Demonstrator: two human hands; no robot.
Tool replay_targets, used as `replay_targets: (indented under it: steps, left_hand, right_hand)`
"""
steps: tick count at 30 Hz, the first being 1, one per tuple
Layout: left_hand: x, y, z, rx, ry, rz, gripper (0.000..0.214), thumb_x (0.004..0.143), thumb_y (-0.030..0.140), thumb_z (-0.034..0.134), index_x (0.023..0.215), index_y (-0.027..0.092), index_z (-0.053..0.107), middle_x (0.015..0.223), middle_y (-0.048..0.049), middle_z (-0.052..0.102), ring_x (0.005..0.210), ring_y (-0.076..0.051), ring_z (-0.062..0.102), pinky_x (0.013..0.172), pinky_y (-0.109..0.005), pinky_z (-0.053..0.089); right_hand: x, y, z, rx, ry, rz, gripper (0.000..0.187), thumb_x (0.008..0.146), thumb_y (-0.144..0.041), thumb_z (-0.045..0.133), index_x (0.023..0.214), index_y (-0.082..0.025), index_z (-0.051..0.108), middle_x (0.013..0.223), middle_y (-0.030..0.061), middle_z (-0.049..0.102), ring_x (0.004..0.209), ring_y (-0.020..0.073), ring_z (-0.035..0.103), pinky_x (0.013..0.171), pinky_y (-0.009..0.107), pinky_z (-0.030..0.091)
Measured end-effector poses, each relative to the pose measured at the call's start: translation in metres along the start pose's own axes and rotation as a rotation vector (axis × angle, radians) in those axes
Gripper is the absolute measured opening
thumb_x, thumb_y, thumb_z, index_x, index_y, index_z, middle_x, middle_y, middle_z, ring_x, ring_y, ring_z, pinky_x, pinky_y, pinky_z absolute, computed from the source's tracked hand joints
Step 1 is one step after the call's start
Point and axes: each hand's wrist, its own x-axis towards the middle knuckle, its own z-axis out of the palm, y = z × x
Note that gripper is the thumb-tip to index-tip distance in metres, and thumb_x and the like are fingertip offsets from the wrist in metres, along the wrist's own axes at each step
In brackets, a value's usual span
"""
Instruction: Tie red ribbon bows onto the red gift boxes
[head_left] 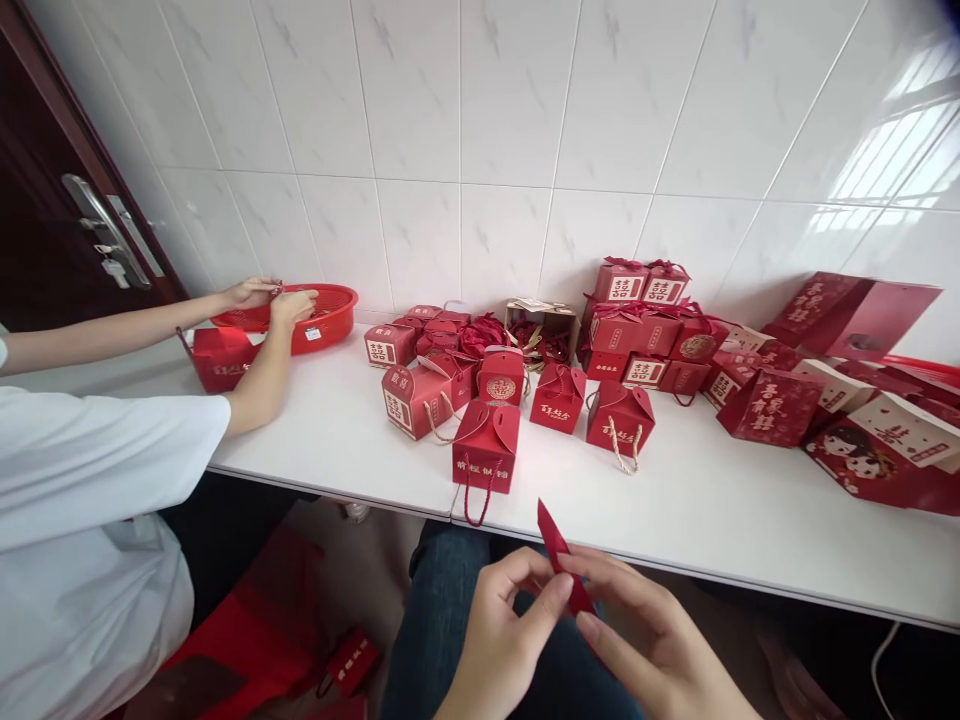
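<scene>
Low in the view, over my lap, both my hands pinch a flat red folded card piece that stands on edge. My left hand has thumb and fingers closed on its lower part. My right hand grips it from the right side. Just beyond, on the white table, stand several small red gift boxes with rope handles; the nearest red box hangs its handle over the table's front edge.
A co-worker in a white shirt sits at left, both hands at a red basket beside a red box. Stacked red boxes and flat red packaging fill the table's back and right. A dark door stands at left. Red items lie on the floor.
</scene>
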Motion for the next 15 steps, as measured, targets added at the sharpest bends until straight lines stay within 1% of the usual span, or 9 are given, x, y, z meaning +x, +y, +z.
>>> replay_targets:
  steps: [1, 3, 6, 8, 10, 12, 13, 14, 15]
  left_hand:
    - [0.002, -0.001, 0.0, 0.063, 0.005, 0.029, 0.028, 0.085, 0.039, 0.059, 0.068, 0.016, 0.063, 0.068, -0.0038, 0.062, 0.069, -0.016, 0.057, 0.068, -0.026, 0.045]
    - [0.007, -0.003, 0.002, 0.177, 0.027, 0.094, 0.027, 0.085, 0.035, 0.059, 0.066, 0.017, 0.061, 0.066, -0.0031, 0.061, 0.067, -0.016, 0.057, 0.067, -0.025, 0.045]
    - [0.011, -0.005, 0.001, 0.269, 0.025, 0.187, 0.019, 0.085, 0.028, 0.057, 0.07, 0.018, 0.063, 0.068, -0.003, 0.063, 0.067, -0.016, 0.06, 0.067, -0.025, 0.047]
    - [0.014, -0.004, -0.006, 0.323, 0.04, 0.26, 0.008, 0.083, 0.023, 0.058, 0.083, 0.02, 0.065, 0.074, -0.0026, 0.065, 0.071, -0.016, 0.062, 0.069, -0.025, 0.048]
    - [0.02, -0.003, -0.02, 0.392, 0.161, 0.318, 0.013, 0.082, 0.02, 0.059, 0.094, 0.022, 0.063, 0.078, -0.0011, 0.065, 0.072, -0.016, 0.062, 0.07, -0.024, 0.049]
    - [0.031, 0.001, -0.038, 0.466, 0.348, 0.344, 0.014, 0.083, 0.019, 0.058, 0.096, 0.023, 0.058, 0.081, -0.0005, 0.064, 0.076, -0.015, 0.062, 0.073, -0.025, 0.05]
    - [0.04, 0.005, -0.048, 0.506, 0.417, 0.344, 0.014, 0.083, 0.018, 0.057, 0.097, 0.024, 0.057, 0.086, -0.0012, 0.063, 0.081, -0.016, 0.062, 0.077, -0.026, 0.05]
    - [0.051, 0.01, -0.057, 0.544, 0.449, 0.341, 0.017, 0.083, 0.018, 0.057, 0.099, 0.024, 0.056, 0.093, -0.0025, 0.063, 0.089, -0.018, 0.062, 0.082, -0.028, 0.049]
    - [0.062, 0.016, -0.066, 0.578, 0.438, 0.334, 0.022, 0.083, 0.018, 0.055, 0.104, 0.025, 0.055, 0.104, -0.0041, 0.061, 0.1, -0.02, 0.06, 0.089, -0.031, 0.048]
  right_hand:
    - [0.006, 0.002, 0.001, -0.01, 0.07, -0.012, 0.024, 0.085, -0.033, 0.064, 0.107, -0.03, 0.07, 0.111, 0.0079, 0.068, 0.095, 0.0225, 0.066, 0.088, 0.035, 0.053]
    - [0.019, 0.004, 0.004, 0.03, 0.164, 0.006, 0.014, 0.081, -0.034, 0.068, 0.09, -0.026, 0.073, 0.095, 0.0068, 0.071, 0.092, 0.0233, 0.066, 0.088, 0.035, 0.052]
    - [0.036, 0.008, 0.011, 0.17, 0.203, 0.09, 0.015, 0.08, -0.037, 0.069, 0.085, -0.023, 0.073, 0.086, 0.0058, 0.07, 0.083, 0.0216, 0.066, 0.08, 0.032, 0.054]
    - [0.046, 0.009, 0.012, 0.245, 0.198, 0.111, 0.015, 0.08, -0.036, 0.069, 0.086, -0.023, 0.073, 0.085, 0.0054, 0.069, 0.082, 0.0205, 0.066, 0.077, 0.03, 0.053]
    - [0.058, 0.006, 0.006, 0.283, 0.193, 0.121, 0.015, 0.08, -0.036, 0.069, 0.087, -0.023, 0.073, 0.087, 0.005, 0.069, 0.083, 0.0193, 0.065, 0.077, 0.028, 0.052]
    - [0.075, -0.004, -0.008, 0.267, 0.177, 0.116, 0.014, 0.081, -0.036, 0.069, 0.088, -0.024, 0.073, 0.088, 0.0044, 0.07, 0.084, 0.0178, 0.064, 0.075, 0.025, 0.051]
    - [0.085, -0.011, -0.017, 0.236, 0.153, 0.106, 0.013, 0.081, -0.036, 0.069, 0.088, -0.025, 0.073, 0.089, 0.004, 0.07, 0.083, 0.0171, 0.064, 0.073, 0.024, 0.051]
    - [0.096, -0.02, -0.028, 0.193, 0.119, 0.088, 0.013, 0.081, -0.035, 0.069, 0.089, -0.025, 0.073, 0.089, 0.0037, 0.07, 0.083, 0.0164, 0.063, 0.072, 0.023, 0.051]
    - [0.106, -0.03, -0.038, 0.142, 0.067, 0.062, 0.013, 0.08, -0.034, 0.07, 0.09, -0.025, 0.073, 0.089, 0.0034, 0.07, 0.082, 0.016, 0.063, 0.071, 0.022, 0.05]
